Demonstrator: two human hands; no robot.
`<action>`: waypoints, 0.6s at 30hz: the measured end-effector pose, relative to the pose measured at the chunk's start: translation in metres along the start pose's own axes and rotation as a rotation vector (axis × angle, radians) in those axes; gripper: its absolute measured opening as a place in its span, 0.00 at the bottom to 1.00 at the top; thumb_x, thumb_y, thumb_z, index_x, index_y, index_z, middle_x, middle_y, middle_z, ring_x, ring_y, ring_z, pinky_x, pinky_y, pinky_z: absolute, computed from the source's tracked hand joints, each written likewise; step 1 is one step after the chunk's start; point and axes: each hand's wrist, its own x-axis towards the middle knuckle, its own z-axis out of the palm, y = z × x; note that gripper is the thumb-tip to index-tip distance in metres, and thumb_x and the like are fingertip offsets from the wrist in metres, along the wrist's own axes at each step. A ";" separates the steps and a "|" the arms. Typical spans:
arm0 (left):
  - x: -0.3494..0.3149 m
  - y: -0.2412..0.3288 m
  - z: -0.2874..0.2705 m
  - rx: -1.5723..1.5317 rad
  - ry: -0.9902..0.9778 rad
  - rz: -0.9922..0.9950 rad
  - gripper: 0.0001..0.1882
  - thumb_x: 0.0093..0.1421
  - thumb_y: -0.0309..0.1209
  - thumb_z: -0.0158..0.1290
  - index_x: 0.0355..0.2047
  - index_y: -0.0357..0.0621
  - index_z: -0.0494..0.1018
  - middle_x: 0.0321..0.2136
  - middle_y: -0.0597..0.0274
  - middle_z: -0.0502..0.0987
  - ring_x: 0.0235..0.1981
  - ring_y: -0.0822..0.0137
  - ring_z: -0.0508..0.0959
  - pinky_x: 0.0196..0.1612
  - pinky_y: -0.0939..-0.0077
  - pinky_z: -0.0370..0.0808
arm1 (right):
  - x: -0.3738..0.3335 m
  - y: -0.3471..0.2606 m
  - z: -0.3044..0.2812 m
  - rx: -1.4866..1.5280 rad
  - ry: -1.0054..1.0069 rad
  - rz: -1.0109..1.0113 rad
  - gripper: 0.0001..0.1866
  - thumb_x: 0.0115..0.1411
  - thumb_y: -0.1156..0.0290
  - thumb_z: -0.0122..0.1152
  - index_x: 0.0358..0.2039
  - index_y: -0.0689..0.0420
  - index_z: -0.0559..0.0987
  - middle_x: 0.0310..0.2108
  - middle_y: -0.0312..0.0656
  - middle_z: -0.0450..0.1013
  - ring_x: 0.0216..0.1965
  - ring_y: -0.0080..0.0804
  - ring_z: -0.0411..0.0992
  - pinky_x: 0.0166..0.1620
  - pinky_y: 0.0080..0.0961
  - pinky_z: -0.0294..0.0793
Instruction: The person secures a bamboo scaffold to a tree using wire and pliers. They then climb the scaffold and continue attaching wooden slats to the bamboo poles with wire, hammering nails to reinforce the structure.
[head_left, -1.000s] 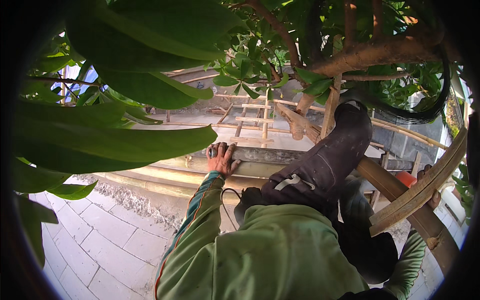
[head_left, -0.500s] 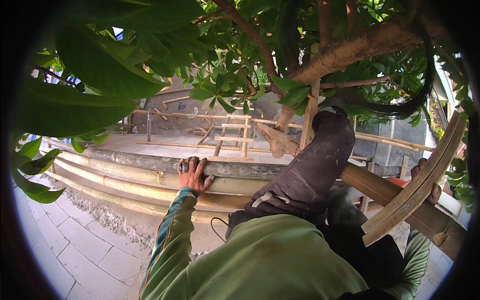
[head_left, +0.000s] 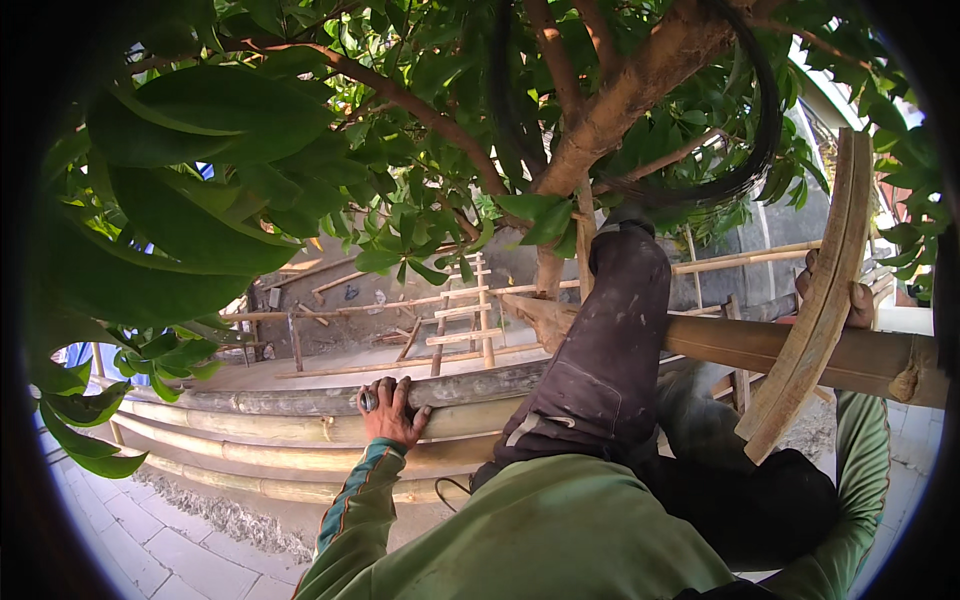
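Tree (head_left: 640,90): branches and broad leaves fill the upper view; foliage hangs low at left.
Paving (head_left: 185,575): pale slabs, lower left.
Pale poles (head_left: 255,426): bamboo in long rows below the dark top rail (head_left: 290,402); these are in place, so this part is judged done.
Trousered leg (head_left: 610,340): extends across the dark top rail; its foot end shows beside the trunk; crossing judged part-way at most, the torso being on the near side.
Thick brown pole (head_left: 735,342): runs from behind the leg to the right edge; knot near its outer end.
Ladder-like frame (head_left: 487,335): pale rungs, beyond the rail.
Black coil (head_left: 768,110): looped among the branches, upper right.
Curved slat (head_left: 840,250): held at right, slanting over the thick brown pole; lower end hangs free near the lap; not yet laid or fixed to anything, so its placing is judged left to do.
Right hand (head_left: 859,306): fingers closed around the curved slat; partly hidden, so I cannot tell whether it also bears on the pole.
Left hand (head_left: 393,415): palm down, fingers spread and bent over the dark top rail, bracing on it.
Ring (head_left: 367,401): on a left-hand finger; smallest item noted.
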 end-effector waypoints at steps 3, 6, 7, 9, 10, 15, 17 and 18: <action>-0.003 -0.003 0.006 0.008 0.027 0.015 0.38 0.54 0.56 0.60 0.59 0.46 0.72 0.54 0.47 0.70 0.60 0.46 0.66 0.66 0.38 0.51 | -0.002 -0.007 0.001 -0.027 -0.012 0.088 0.36 0.62 0.57 0.65 0.59 0.67 0.59 0.44 0.50 0.64 0.46 0.43 0.75 0.49 0.52 0.88; 0.001 -0.003 0.002 -0.017 0.023 0.030 0.37 0.54 0.56 0.59 0.59 0.45 0.72 0.54 0.47 0.70 0.59 0.46 0.66 0.66 0.38 0.52 | -0.003 0.001 0.003 -0.077 0.036 -0.017 0.36 0.62 0.59 0.65 0.61 0.66 0.60 0.48 0.46 0.62 0.49 0.40 0.70 0.49 0.43 0.89; 0.002 -0.005 0.003 -0.064 -0.027 0.017 0.39 0.56 0.55 0.59 0.62 0.45 0.69 0.57 0.46 0.67 0.62 0.43 0.63 0.67 0.36 0.50 | -0.004 -0.004 -0.009 -0.096 0.003 -0.007 0.36 0.62 0.59 0.65 0.61 0.66 0.60 0.49 0.46 0.62 0.49 0.40 0.69 0.49 0.40 0.89; -0.001 -0.005 0.003 -0.063 -0.021 0.022 0.38 0.56 0.55 0.58 0.61 0.45 0.69 0.56 0.46 0.68 0.61 0.43 0.64 0.66 0.36 0.50 | -0.006 -0.009 -0.021 -0.116 0.001 0.015 0.37 0.61 0.59 0.67 0.62 0.66 0.60 0.49 0.46 0.62 0.47 0.39 0.68 0.45 0.29 0.89; -0.001 -0.005 0.003 -0.060 -0.011 0.018 0.38 0.56 0.55 0.58 0.61 0.45 0.69 0.56 0.46 0.68 0.61 0.43 0.64 0.66 0.36 0.51 | -0.005 -0.010 -0.022 -0.137 0.027 0.026 0.37 0.62 0.58 0.67 0.62 0.65 0.60 0.49 0.46 0.62 0.47 0.39 0.68 0.46 0.29 0.89; 0.001 -0.007 0.007 -0.047 0.026 0.001 0.38 0.53 0.57 0.59 0.59 0.48 0.73 0.53 0.48 0.70 0.59 0.46 0.65 0.66 0.37 0.52 | -0.014 -0.013 -0.024 -0.241 0.064 0.004 0.37 0.64 0.58 0.65 0.64 0.64 0.59 0.49 0.47 0.62 0.48 0.38 0.68 0.43 0.24 0.86; 0.000 -0.008 0.007 -0.046 0.024 -0.013 0.38 0.54 0.57 0.59 0.60 0.49 0.72 0.54 0.48 0.70 0.60 0.46 0.65 0.66 0.37 0.52 | -0.012 -0.008 -0.025 -0.226 0.081 -0.048 0.38 0.64 0.57 0.64 0.65 0.63 0.59 0.49 0.47 0.62 0.47 0.37 0.68 0.42 0.24 0.82; 0.001 -0.007 0.005 -0.052 0.009 -0.018 0.38 0.54 0.57 0.59 0.60 0.50 0.72 0.54 0.48 0.70 0.60 0.46 0.65 0.66 0.36 0.52 | -0.014 -0.008 -0.030 -0.213 0.102 -0.050 0.38 0.64 0.58 0.64 0.66 0.63 0.59 0.49 0.47 0.62 0.47 0.38 0.68 0.42 0.24 0.81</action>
